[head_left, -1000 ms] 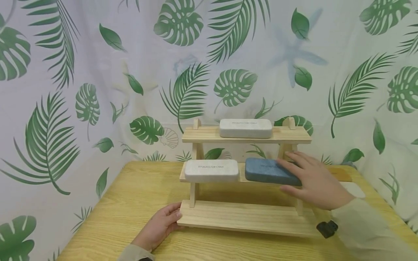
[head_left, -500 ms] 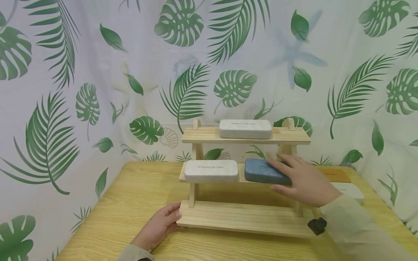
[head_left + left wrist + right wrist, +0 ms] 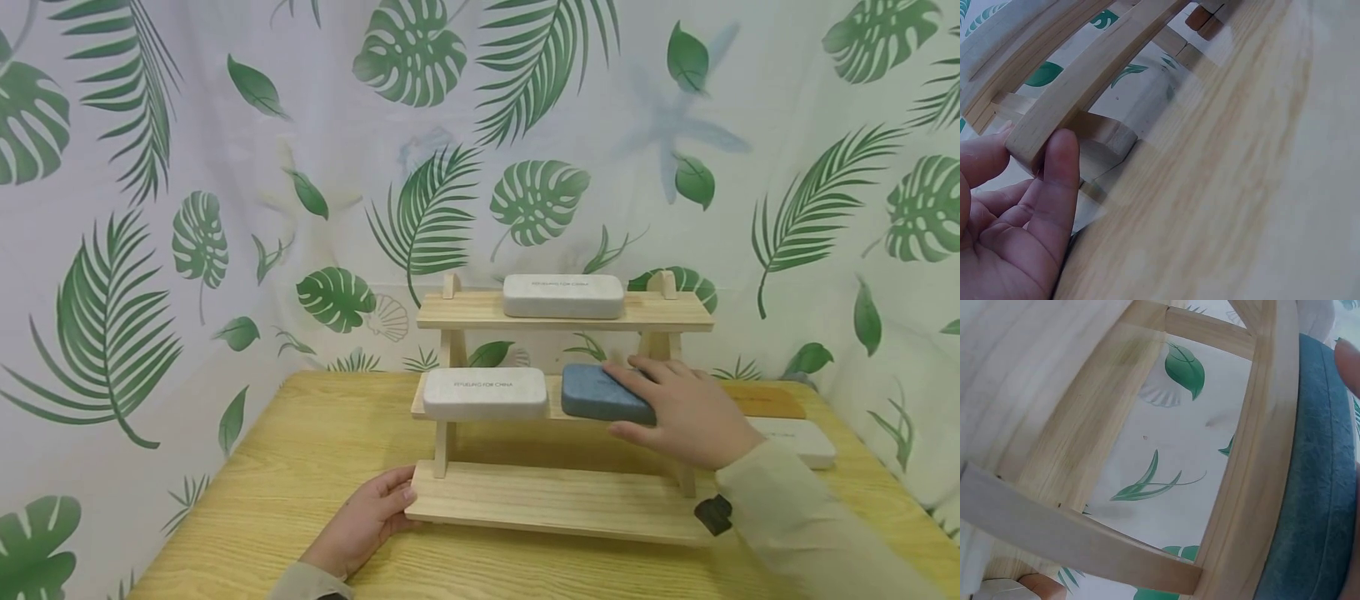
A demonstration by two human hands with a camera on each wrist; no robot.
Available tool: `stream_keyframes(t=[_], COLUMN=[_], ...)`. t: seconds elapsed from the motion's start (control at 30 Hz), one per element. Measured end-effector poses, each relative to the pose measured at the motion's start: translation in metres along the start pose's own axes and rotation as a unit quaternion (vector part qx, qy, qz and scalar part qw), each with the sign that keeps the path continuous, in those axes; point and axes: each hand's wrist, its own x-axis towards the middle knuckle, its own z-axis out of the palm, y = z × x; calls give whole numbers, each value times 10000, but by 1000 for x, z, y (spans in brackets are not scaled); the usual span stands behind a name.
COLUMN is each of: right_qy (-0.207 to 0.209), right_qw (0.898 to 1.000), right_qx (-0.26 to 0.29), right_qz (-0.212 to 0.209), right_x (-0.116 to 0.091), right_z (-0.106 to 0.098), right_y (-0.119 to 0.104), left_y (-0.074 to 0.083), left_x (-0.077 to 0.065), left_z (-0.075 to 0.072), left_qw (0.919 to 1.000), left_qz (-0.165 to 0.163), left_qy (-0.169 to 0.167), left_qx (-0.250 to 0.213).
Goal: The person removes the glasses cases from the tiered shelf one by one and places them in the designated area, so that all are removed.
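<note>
A three-tier wooden display shelf stands on the table. My left hand grips the left end of its bottom board; the left wrist view shows thumb and fingers pinching the board end. On the right of the middle tier lies a blue glasses case. Over its right part rests my right hand, fingers extended along the top and thumb low at the front edge. In the right wrist view the blue case runs along the board, with a fingertip at its edge.
White glasses cases lie on the middle tier's left and on the top tier. Behind my right arm, an orange case and another white case lie on the table. A leaf-print curtain hangs behind.
My right hand has slid left along the blue glasses case, whose left end has hardly moved. More of the cases behind my right arm shows. My left hand has stayed on the board.
</note>
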Motion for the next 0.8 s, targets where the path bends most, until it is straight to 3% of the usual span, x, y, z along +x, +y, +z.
stream_keyframes(t=[0.53, 0.8], right_qy=[252, 326], right_qw=[9991, 9985], right_qx=[-332, -416], right_qz=[45, -107], right_x=[-1, -5], right_z=[10, 5], right_y=[0, -3], left_y=[-1, 0], left_x=[-1, -2], left_z=[1, 0], left_qw=[10000, 10000], left_qz=[-2, 12], left_qy=[-9, -31], left_qx=[-4, 46])
